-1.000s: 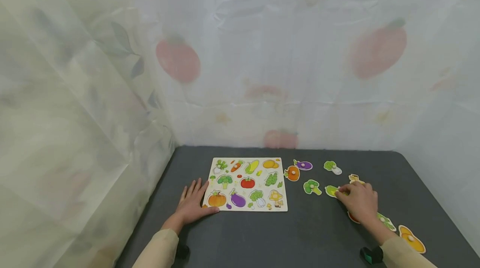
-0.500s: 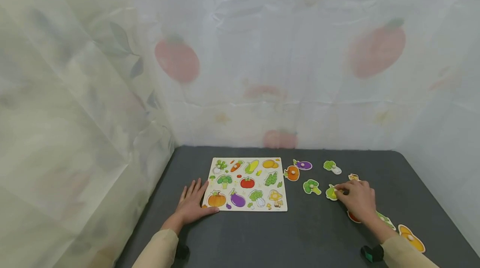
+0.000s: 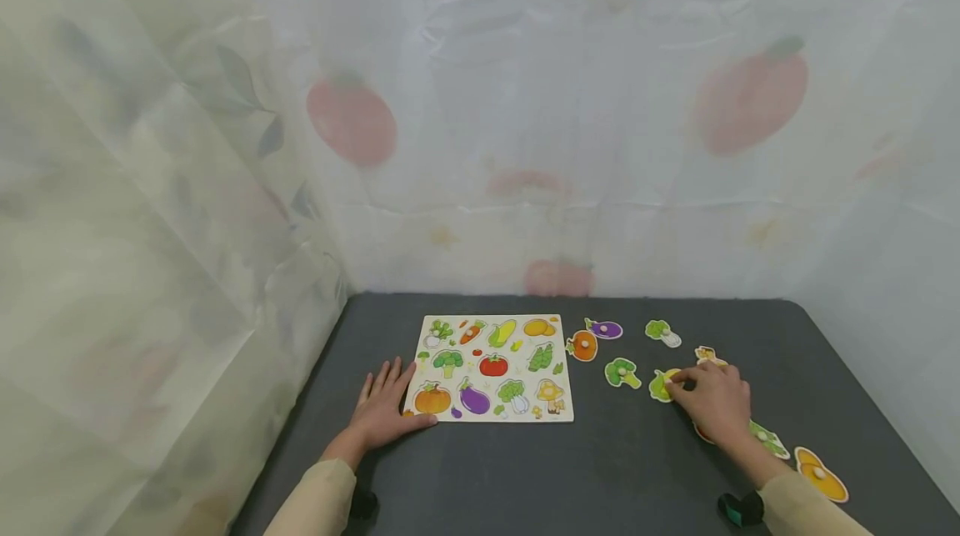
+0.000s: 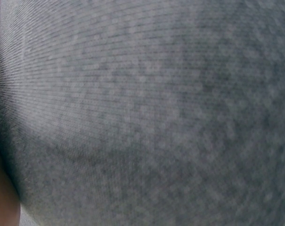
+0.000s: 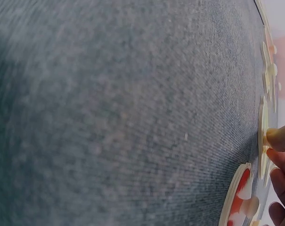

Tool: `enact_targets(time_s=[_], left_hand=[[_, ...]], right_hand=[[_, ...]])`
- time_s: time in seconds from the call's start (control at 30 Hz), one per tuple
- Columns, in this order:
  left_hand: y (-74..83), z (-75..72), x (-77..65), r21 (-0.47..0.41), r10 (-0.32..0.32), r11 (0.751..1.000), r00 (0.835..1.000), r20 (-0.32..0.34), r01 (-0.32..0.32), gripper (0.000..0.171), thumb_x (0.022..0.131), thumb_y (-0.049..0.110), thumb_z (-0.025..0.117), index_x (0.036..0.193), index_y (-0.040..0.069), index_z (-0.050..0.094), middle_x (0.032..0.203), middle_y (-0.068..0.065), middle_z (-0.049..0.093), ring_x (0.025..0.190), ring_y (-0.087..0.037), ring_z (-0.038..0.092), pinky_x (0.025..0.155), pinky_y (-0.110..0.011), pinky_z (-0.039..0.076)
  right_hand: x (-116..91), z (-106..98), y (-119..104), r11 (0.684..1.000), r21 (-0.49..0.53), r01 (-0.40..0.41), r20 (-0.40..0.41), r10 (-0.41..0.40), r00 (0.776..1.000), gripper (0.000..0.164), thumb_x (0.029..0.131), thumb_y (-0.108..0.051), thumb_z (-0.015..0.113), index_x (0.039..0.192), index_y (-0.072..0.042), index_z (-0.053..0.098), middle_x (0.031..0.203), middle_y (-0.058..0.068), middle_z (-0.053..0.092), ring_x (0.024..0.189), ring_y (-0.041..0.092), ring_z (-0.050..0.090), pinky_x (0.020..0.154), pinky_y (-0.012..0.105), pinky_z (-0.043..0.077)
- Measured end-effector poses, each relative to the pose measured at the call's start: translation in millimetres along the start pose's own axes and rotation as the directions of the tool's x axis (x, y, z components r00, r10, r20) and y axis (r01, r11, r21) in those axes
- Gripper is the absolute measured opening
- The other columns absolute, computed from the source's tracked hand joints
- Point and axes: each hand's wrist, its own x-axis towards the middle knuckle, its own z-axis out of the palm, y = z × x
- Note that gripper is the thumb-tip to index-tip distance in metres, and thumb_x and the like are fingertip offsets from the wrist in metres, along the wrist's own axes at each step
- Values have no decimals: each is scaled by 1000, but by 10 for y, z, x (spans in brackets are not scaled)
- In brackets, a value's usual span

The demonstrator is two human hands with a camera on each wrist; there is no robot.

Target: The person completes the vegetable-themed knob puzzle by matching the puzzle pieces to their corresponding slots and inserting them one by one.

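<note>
My left hand (image 3: pixel 384 405) rests with fingers spread at the left edge of a white puzzle board (image 3: pixel 517 361) printed with vegetables. Its thumb lies over the front left corner. To the right, my right hand (image 3: pixel 718 404) pinches a corn puzzle piece (image 3: pixel 662 387) by its knob, thumb and finger together in the right wrist view. The hand covers part of the corn. Under the forearm a tomato piece (image 5: pixel 237 200) is mostly hidden in the head view. A mushroom piece (image 3: pixel 707 355) shows just beyond the knuckles. The left wrist view holds mostly grey tabletop (image 4: pixel 147 113).
Between board and right hand lie a pumpkin piece (image 3: pixel 582 346), an eggplant piece (image 3: pixel 604 329) and a broccoli piece (image 3: pixel 622 373). Farther back is a bok choy piece (image 3: pixel 663 333). Pea (image 3: pixel 768 440) and potato (image 3: pixel 821 476) pieces lie beside the right forearm. Pale curtains (image 3: pixel 555 144) surround the table.
The corn piece has turned a little under my right hand, which has shifted slightly left. My left hand stays in place on the board's edge.
</note>
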Motion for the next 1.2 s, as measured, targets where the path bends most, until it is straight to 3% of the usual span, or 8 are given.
enact_targets(time_s=[0.27, 0.83, 1.2], left_hand=[[59, -41, -17, -36, 10, 999, 1000, -9, -10, 121, 75, 83, 67, 165, 15, 23, 168, -21, 15, 155, -43, 8, 120, -63, -2], [129, -124, -35, -20, -18, 1000, 999, 27, 18, 121, 75, 80, 70, 165, 14, 23, 169, -21, 14, 155, -43, 7, 120, -64, 0], [30, -38, -1, -15, -14, 1000, 1000, 18, 14, 123, 74, 86, 64, 166, 19, 20, 170, -17, 11, 156, -40, 4, 121, -62, -4]], right_hand=[[-19, 0, -18, 1000, -8, -14, -5, 14, 1000, 13, 84, -26, 81, 85, -13, 81, 90, 11, 66, 97, 45, 52, 76, 64, 37], [-17, 15, -30, 1000, 4, -10, -34, 10, 999, 12, 84, -24, 80, 84, -12, 81, 86, 8, 65, 99, 45, 52, 75, 62, 36], [-8, 37, -20, 1000, 2, -6, -39, 6, 999, 11, 85, -24, 80, 85, -13, 81, 85, 7, 65, 90, 40, 53, 71, 58, 37]])
